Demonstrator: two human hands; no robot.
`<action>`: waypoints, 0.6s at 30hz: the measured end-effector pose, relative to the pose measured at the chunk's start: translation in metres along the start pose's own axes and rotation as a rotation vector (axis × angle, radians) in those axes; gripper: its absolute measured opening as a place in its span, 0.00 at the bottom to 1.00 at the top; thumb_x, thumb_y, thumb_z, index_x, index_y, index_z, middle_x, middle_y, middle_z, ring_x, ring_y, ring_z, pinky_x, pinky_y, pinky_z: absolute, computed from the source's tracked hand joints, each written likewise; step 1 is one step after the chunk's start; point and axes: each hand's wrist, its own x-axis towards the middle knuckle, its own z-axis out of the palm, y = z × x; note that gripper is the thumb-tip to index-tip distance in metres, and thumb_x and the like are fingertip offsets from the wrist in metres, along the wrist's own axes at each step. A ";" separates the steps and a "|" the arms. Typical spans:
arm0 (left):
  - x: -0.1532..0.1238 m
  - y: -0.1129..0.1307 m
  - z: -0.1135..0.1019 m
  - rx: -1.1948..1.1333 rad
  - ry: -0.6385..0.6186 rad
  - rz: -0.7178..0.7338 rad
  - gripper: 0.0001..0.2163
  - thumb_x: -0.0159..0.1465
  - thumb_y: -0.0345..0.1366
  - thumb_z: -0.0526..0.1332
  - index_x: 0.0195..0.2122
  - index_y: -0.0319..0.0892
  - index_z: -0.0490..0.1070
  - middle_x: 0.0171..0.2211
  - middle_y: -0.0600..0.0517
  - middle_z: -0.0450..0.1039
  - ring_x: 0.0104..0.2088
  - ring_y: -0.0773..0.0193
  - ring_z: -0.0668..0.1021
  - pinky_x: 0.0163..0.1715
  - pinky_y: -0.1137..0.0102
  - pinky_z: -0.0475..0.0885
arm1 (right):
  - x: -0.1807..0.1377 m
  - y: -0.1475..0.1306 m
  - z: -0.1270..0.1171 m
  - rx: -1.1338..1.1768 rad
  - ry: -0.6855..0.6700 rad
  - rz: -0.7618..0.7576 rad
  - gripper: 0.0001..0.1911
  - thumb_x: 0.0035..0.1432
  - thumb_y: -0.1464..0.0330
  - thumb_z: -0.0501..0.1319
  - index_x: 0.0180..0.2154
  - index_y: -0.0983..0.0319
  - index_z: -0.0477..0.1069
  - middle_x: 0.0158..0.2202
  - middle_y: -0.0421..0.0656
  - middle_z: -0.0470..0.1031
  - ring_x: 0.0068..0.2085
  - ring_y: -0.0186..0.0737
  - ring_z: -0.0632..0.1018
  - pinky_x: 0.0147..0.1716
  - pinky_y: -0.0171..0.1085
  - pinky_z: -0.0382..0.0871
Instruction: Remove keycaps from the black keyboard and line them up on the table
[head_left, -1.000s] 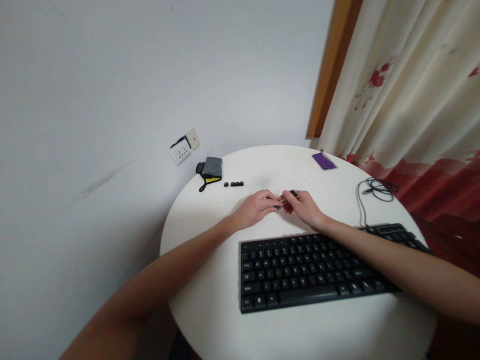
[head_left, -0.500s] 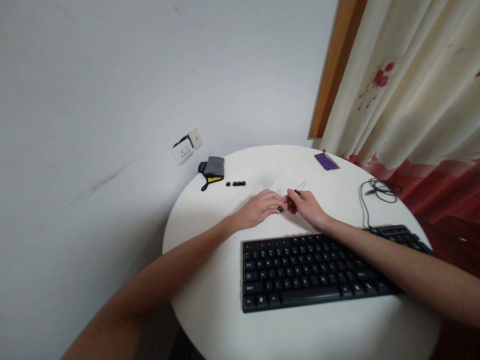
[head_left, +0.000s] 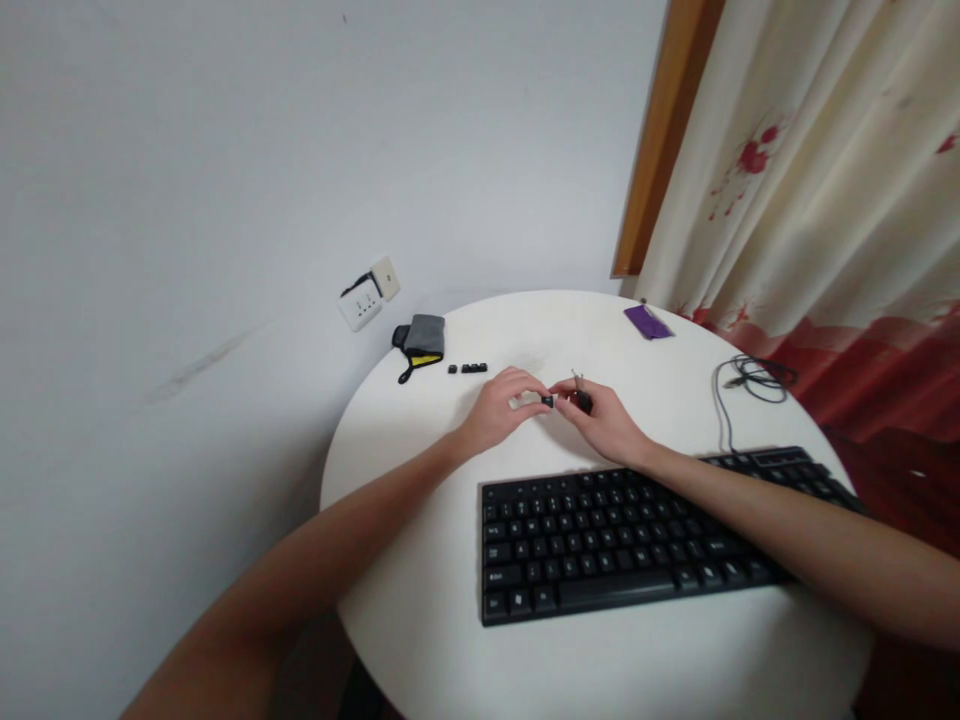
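Between the thumb and fingertips of my left hand [head_left: 504, 408] is a small black keycap [head_left: 547, 401]. Close beside it, my right hand [head_left: 604, 418] is closed around a wire keycap puller, whose black handle [head_left: 582, 401] shows in the palm and whose thin wire ends [head_left: 577, 378] stick up past the fingers. Both hands are above the table, just behind the black keyboard [head_left: 615, 588]. My right forearm crosses over the keyboard's right part. Several loose black keycaps [head_left: 473, 368] lie in a row to the far left of my hands.
A folded grey cloth [head_left: 427, 333] with a yellow inside lies by the wall at the table's left back. A purple packet [head_left: 648, 322] is at the right back. The keyboard's coiled cable [head_left: 757, 378] rests near the right edge of the round white table [head_left: 405, 580].
My right hand has turned, so the puller's wires now point upward rather than away to the right. My left hand has drawn slightly left, still pinching the keycap.
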 end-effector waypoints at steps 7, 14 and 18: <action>0.000 0.001 0.001 -0.065 0.056 0.001 0.08 0.60 0.41 0.68 0.37 0.44 0.79 0.36 0.48 0.77 0.40 0.61 0.76 0.43 0.63 0.70 | -0.001 0.002 0.000 -0.055 0.016 -0.003 0.14 0.58 0.59 0.63 0.41 0.62 0.75 0.32 0.42 0.75 0.27 0.34 0.67 0.28 0.35 0.62; -0.001 0.002 0.003 -0.126 0.045 -0.038 0.08 0.59 0.41 0.68 0.37 0.44 0.79 0.36 0.48 0.77 0.40 0.61 0.76 0.39 0.65 0.71 | 0.000 0.002 -0.001 -0.098 0.016 -0.028 0.16 0.58 0.55 0.62 0.37 0.61 0.76 0.30 0.42 0.74 0.27 0.35 0.66 0.29 0.36 0.62; 0.001 0.004 -0.002 -0.118 0.072 -0.069 0.09 0.63 0.42 0.65 0.39 0.43 0.78 0.37 0.49 0.77 0.40 0.62 0.76 0.37 0.68 0.70 | 0.005 -0.003 -0.003 -0.121 0.031 -0.008 0.13 0.57 0.58 0.64 0.37 0.61 0.76 0.30 0.42 0.75 0.26 0.35 0.66 0.28 0.36 0.62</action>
